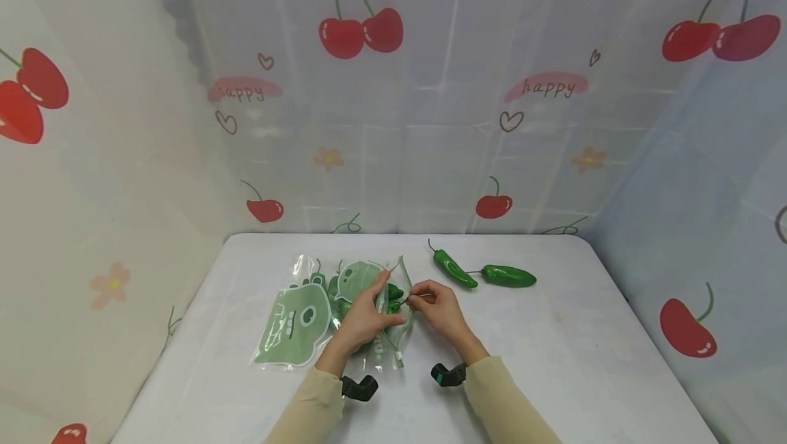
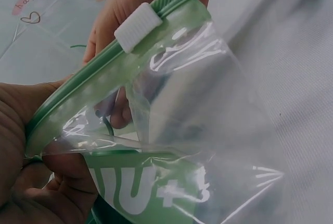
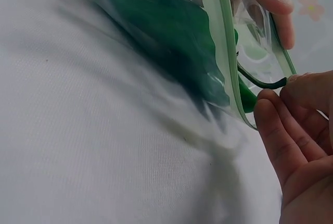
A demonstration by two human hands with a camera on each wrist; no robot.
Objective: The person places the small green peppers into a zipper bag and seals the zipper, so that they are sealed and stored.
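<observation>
A clear zip bag (image 1: 358,280) with a green cartoon print lies mid-table, its green-edged mouth spread towards the right. My left hand (image 1: 363,321) holds this bag near its mouth, fingers curled by the green zip strip (image 2: 78,75). At the opening, my right hand (image 1: 444,311) pinches the stem (image 3: 263,84) of a green chili pepper (image 3: 246,97) between thumb and fingertips. The pepper's body is inside the mouth, partly hidden by the bag's edge. More green shows through the plastic (image 3: 161,31). A white slider (image 2: 138,27) sits near one end of the zip.
Left of the hands lies another printed bag (image 1: 292,328), with green stems showing at its top. Two green chili peppers (image 1: 453,269) (image 1: 507,276) rest on the white table (image 1: 584,348) at the back right. Printed curtains (image 1: 424,157) surround the table.
</observation>
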